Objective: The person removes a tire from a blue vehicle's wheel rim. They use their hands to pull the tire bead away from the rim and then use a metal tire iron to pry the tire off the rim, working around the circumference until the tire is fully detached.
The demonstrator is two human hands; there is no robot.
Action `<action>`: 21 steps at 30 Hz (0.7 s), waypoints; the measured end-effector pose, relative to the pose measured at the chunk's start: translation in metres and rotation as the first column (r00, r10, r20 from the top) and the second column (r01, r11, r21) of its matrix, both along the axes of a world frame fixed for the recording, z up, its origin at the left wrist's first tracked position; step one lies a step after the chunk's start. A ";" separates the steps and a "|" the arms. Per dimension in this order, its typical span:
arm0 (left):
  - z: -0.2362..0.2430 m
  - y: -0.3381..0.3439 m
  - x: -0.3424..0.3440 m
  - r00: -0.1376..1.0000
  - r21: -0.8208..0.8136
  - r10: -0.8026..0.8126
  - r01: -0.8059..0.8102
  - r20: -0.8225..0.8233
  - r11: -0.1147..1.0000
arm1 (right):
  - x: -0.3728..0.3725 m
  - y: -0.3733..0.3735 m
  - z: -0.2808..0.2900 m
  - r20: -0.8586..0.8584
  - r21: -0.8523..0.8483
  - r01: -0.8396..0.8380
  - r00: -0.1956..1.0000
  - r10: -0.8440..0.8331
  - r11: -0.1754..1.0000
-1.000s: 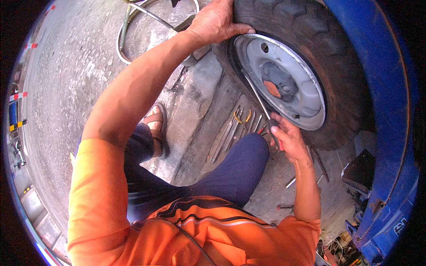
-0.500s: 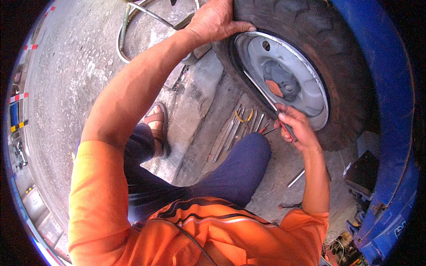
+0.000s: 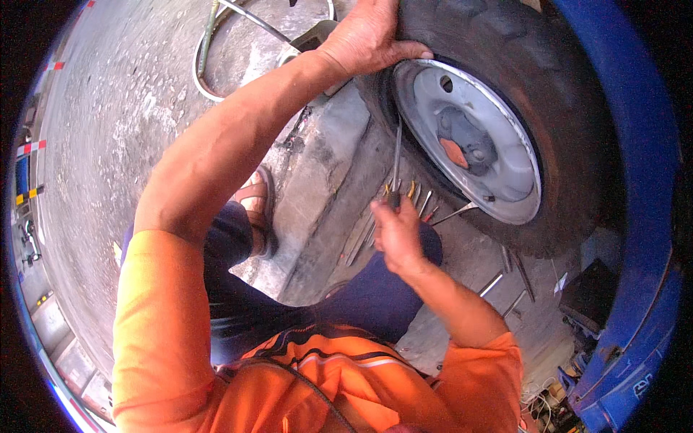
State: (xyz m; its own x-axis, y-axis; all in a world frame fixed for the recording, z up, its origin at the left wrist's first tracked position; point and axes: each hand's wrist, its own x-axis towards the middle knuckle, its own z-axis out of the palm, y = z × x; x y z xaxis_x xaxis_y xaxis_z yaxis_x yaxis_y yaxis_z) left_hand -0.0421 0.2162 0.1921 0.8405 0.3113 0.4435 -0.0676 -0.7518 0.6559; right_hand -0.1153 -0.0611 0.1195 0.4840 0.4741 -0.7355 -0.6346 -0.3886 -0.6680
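Note:
A large black tyre [image 3: 570, 137] stands on a pale grey wheel rim [image 3: 498, 130]. My left hand [image 3: 368, 36] grips the tyre's upper left edge, its thumb stretched along the sidewall near the rim; the other fingers are partly cut off by the picture's top. My right hand [image 3: 398, 229] is closed round the dark handle of a long screwdriver [image 3: 398, 155], in front of the tyre's lower left side. The screwdriver's tip points up at the gap between tyre and rim; whether it touches cannot be made out. A thin metal bar [image 3: 456, 212] slants against the lower rim.
Several hand tools [image 3: 359, 242] lie on the concrete beside my right knee [image 3: 390, 289]. More metal bars [image 3: 492, 283] rest right of my forearm. A blue curved metal panel [image 3: 635, 303] borders the right. A hose [image 3: 198, 68] curls at the upper left.
My right hand has moved left and down from the rim, swinging the screwdriver more upright. The slanting bar at the lower rim now shows fully. My left hand stays on the tyre.

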 end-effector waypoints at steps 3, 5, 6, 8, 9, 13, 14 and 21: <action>-0.003 0.000 -0.001 1.000 0.041 0.003 -0.004 0.023 0.999 | -0.025 0.006 -0.022 0.229 -0.048 -0.011 0.973 0.022 0.999; -0.006 0.003 -0.003 0.999 0.088 -0.006 0.001 0.050 0.996 | -0.033 0.011 -0.025 0.358 -0.062 -0.046 0.931 0.065 0.997; -0.007 0.004 -0.003 0.998 0.111 -0.012 0.005 0.063 0.994 | -0.036 0.013 -0.026 0.395 -0.070 -0.053 0.916 0.076 0.996; -0.006 0.005 -0.002 0.996 0.113 -0.035 0.025 0.081 0.993 | -0.040 0.016 -0.033 0.437 -0.080 -0.032 0.897 0.064 0.996; -0.005 0.004 -0.002 0.995 0.115 -0.046 0.036 0.091 0.993 | -0.046 0.014 -0.044 0.439 -0.082 -0.009 0.897 0.044 0.997; -0.002 0.001 -0.001 0.994 0.116 -0.052 0.041 0.092 0.992 | -0.062 0.026 -0.045 0.456 -0.084 0.063 0.890 -0.017 0.994; -0.001 0.001 -0.002 0.995 0.118 -0.047 0.036 0.094 0.992 | -0.065 0.029 -0.044 0.460 -0.106 0.068 0.888 -0.012 0.992; -0.004 -0.007 0.000 0.990 0.171 0.051 -0.073 0.130 0.983 | -0.075 0.040 -0.054 0.467 -0.028 0.126 0.879 -0.098 0.992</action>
